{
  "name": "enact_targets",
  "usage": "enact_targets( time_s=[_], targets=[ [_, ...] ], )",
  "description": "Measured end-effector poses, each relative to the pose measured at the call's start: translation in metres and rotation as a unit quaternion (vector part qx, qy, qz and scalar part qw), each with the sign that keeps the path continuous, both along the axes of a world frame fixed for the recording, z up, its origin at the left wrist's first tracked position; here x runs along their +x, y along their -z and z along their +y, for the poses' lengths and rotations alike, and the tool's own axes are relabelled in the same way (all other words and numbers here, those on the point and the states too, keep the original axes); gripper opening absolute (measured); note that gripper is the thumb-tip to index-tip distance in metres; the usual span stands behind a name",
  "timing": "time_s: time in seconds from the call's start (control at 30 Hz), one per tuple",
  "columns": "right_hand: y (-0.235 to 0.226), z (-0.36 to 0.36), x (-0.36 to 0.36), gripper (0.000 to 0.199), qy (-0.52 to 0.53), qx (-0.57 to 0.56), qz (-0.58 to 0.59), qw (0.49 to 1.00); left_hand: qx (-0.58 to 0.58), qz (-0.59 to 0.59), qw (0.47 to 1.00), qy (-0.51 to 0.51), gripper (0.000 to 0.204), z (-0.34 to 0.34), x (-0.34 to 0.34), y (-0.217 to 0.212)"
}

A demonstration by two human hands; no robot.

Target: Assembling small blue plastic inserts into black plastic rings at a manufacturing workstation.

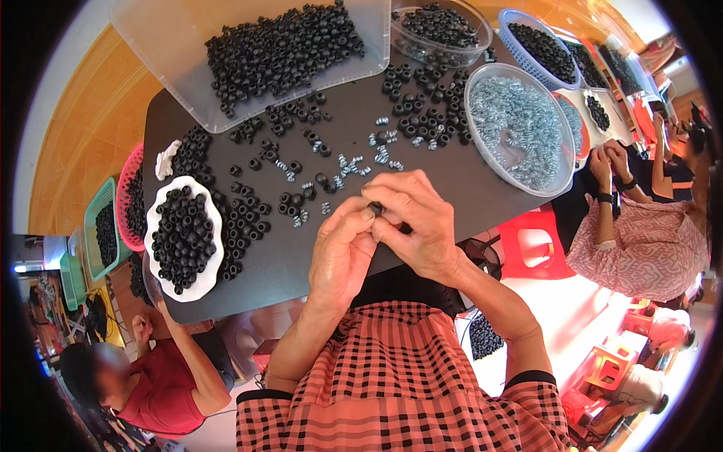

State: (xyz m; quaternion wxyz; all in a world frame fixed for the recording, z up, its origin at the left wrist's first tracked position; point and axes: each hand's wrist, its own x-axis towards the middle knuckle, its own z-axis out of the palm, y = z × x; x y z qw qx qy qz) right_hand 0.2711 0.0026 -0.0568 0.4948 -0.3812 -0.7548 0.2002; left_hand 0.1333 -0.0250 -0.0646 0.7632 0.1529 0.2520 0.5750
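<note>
Above the near side of the table, the left hand and right hand close their fingertips on a small black barrel-shaped piece. On the table's left side, a white scalloped plate carries a heap of similar pieces. Metal coil springs lie scattered around the table's middle. A round translucent tub full of springs stands at its right edge, and a rectangular translucent bin with more black pieces at its far edge.

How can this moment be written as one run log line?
left hand: holding black bead | right hand: holding same bead | table: loose beads, metal coils | table left: white dish of beads
</note>
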Motion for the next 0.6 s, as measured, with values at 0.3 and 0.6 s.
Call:
enact_targets(
  time_s=[0.3,0.6],
  targets=[
    [-0.011,0.038,0.021,0.026,0.012,0.045,-0.051,0.998,0.044,0.050,0.998,0.003,0.022,0.002,-0.004,0.003],
    [-0.078,0.192,0.081,0.022,0.238,0.136,-0.093,0.957,0.105,0.093,0.990,0.005,0.022,-0.006,-0.013,0.011]
  ],
)
